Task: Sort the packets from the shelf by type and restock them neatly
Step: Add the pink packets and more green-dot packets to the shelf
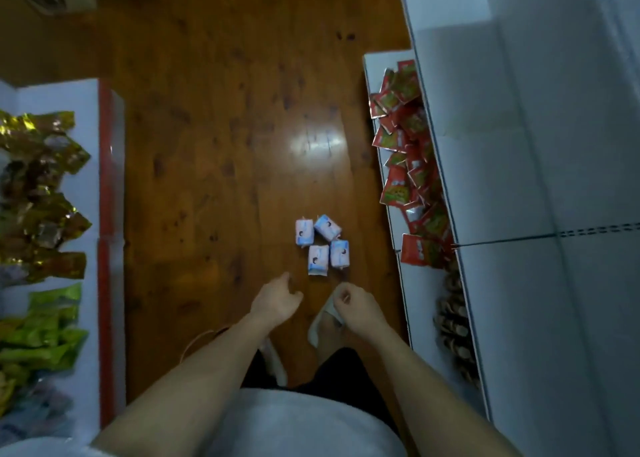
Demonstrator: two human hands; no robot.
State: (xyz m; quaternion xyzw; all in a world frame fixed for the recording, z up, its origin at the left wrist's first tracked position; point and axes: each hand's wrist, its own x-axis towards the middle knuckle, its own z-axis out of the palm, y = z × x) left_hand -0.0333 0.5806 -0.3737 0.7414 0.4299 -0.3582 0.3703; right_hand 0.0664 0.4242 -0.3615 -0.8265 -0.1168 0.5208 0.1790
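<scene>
Head view | four small blue-and-white packets (pixel 322 243) clustered on brown wooden floor (pixel 214 145), just beyond both hands | left hand (pixel 277 300) and right hand (pixel 356 306) loosely curled, holding nothing | best gather all four squarely, same way up, before shelving.

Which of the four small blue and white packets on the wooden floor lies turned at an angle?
The upper right blue and white packet: it lies turned diagonally, while the other three sit roughly upright in the picture.
</scene>
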